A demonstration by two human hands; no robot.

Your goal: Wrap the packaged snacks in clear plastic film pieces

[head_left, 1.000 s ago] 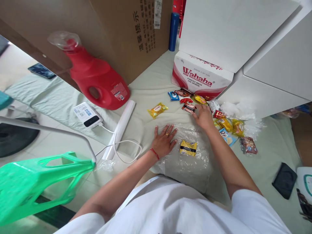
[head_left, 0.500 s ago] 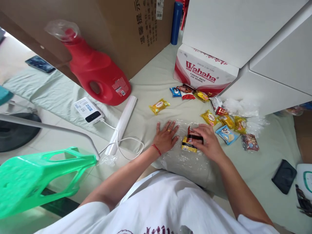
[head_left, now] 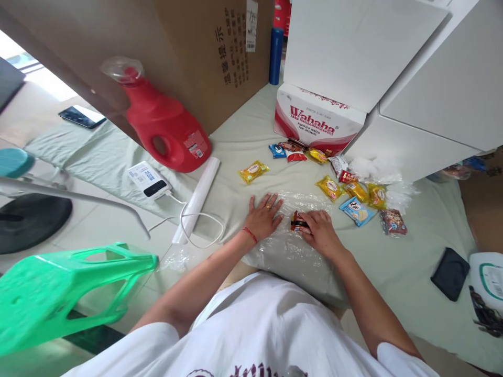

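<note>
My left hand (head_left: 264, 215) lies flat, fingers spread, on the left edge of a clear plastic bag (head_left: 293, 259) spread on the pale green cloth in front of me. My right hand (head_left: 321, 231) rests on the bag beside it, fingers curled over a red and black snack packet (head_left: 297, 223) and pressing it down on the plastic. Loose snack packets lie beyond the bag: a yellow one (head_left: 253, 170) to the left, a blue one (head_left: 356, 210) and several yellow and red ones (head_left: 356, 189) to the right.
A Wahaha carton (head_left: 320, 123) and a white cabinet (head_left: 412, 89) stand behind the snacks. A red detergent jug (head_left: 165, 128), a power bank (head_left: 149, 180) with cable and a white roll (head_left: 198, 196) lie left. A green stool (head_left: 58, 290) is near left, a black wallet (head_left: 450, 273) right.
My right hand took a red and black packet from the pile by the carton, brought it back and set it down on the bag over the yellow packet. My left hand stayed flat.
</note>
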